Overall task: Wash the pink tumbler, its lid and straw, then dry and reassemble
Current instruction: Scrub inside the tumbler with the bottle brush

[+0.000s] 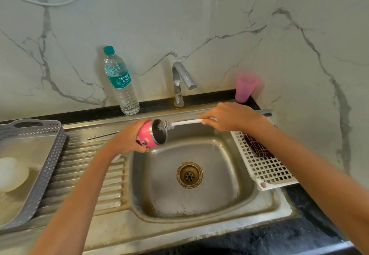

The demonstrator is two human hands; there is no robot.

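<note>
My left hand point(127, 138) grips the pink tumbler point(148, 136) on its side above the sink's left rim, its open steel mouth facing right. My right hand point(229, 117) pinches the white handle of a bottle brush point(179, 123). The brush's grey bristle head sits at the tumbler's mouth, partly inside. A thin metal straw point(102, 135) lies on the ribbed drainboard behind the tumbler. A white rounded object point(12, 174) rests in the grey tray at the left; I cannot tell whether it is the lid.
The steel sink point(219, 175) with a brass drain point(189, 175) lies below my hands. A faucet point(180, 81) stands behind, no water running. A water bottle point(120, 83) and pink plastic cup point(244, 87) stand on the back ledge. White rack point(265, 167) with dark cloth point(255, 145) sits right; grey tray point(46, 167) left.
</note>
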